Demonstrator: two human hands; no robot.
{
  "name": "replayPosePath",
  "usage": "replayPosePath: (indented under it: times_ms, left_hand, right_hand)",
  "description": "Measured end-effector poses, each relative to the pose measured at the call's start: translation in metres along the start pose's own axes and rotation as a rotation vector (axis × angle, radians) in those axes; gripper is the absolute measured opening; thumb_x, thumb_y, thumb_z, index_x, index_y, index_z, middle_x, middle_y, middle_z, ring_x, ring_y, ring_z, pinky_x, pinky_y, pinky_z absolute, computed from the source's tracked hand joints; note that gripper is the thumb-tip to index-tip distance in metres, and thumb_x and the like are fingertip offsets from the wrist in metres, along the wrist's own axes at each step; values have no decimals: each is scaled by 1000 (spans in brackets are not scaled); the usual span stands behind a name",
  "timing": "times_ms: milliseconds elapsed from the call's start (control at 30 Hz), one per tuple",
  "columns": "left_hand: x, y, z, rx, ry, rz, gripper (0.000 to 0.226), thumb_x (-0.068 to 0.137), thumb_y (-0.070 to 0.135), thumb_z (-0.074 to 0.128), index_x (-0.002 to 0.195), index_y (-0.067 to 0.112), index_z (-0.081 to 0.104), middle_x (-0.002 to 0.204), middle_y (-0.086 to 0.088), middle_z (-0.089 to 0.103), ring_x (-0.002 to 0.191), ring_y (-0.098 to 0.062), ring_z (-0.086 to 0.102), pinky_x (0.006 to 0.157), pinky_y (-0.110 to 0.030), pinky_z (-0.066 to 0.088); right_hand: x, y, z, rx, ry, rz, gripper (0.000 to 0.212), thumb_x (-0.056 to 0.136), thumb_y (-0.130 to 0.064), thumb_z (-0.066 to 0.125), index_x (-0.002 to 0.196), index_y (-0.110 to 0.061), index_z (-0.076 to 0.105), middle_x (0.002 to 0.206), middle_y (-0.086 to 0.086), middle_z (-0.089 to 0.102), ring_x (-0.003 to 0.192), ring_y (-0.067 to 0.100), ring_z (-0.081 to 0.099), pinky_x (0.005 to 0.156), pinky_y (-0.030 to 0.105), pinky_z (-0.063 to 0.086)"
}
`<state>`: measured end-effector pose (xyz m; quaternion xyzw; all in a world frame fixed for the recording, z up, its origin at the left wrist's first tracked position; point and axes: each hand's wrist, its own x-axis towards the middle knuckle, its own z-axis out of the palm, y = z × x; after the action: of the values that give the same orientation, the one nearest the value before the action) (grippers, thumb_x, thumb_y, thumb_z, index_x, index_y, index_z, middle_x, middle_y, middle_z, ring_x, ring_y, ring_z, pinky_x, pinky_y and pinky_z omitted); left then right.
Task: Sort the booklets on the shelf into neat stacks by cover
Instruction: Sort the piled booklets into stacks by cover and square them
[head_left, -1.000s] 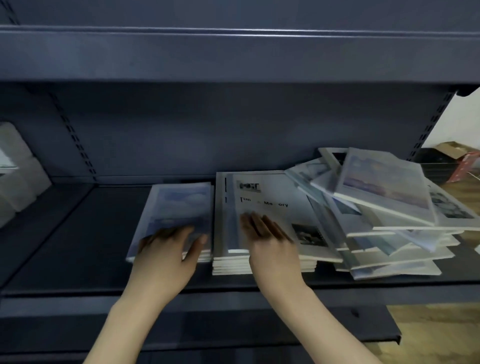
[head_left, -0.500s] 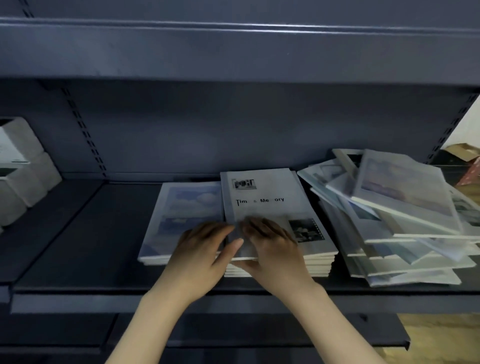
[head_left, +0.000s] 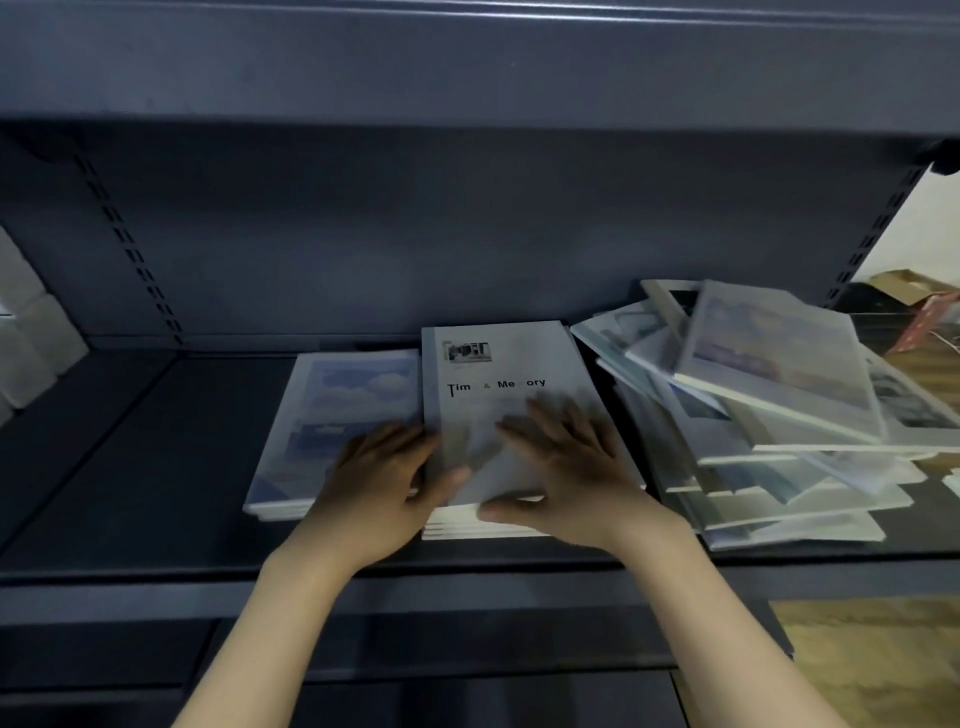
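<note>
A neat stack of white "Time & Memory" booklets (head_left: 498, 374) lies in the middle of the dark shelf (head_left: 145, 478). To its left sits a low stack of blue cloud-cover booklets (head_left: 343, 405). A messy heap of mixed booklets (head_left: 769, 395) sprawls at the right. My left hand (head_left: 379, 483) lies over the seam between the two neat stacks, thumb on the white cover. My right hand (head_left: 566, 467) rests flat on the white stack, fingers spread, thumb along its front edge.
A shelf board (head_left: 467, 67) hangs low overhead. Pale boxes (head_left: 31, 338) stand at the far left of the shelf. Beyond the right upright lie a cardboard box (head_left: 909, 286) and a wooden floor (head_left: 883, 665).
My left hand moved from the blue stack to the white stack's left edge. The top white booklet, askew a second ago, now sits square. My right hand slid rightward on the cover.
</note>
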<state>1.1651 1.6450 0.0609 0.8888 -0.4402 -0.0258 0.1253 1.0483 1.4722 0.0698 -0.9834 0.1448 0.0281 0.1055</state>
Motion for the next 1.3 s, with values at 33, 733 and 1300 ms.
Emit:
replayPosePath:
  times_ms: [33,733,1300]
  left_hand:
    - [-1,0,0,9,-12,10,119,48,94,-10,143,33,28,150,13,26,139,-10,17,113,-33,12]
    - [0,7,-3,92,-20,-38,129,38,97,-8,143,33,27,150,15,25,140,-7,14,113,-29,10]
    - [37,120,-39,61,228,332,79,83,68,28,148,26,14,157,3,3,143,-18,6,110,-28,4]
  right_hand:
    - [-1,7,-1,3,-21,38,90,70,-80,43,144,-46,5,155,-11,-16,140,28,-24,110,58,-11]
    - [-13,21,6,84,61,76,104,56,-91,23,145,-39,8,156,-5,-8,142,28,-14,116,48,-1]
    - [-30,33,-7,158,142,-98,48,95,-44,40,136,-17,42,141,1,42,133,21,31,107,33,31]
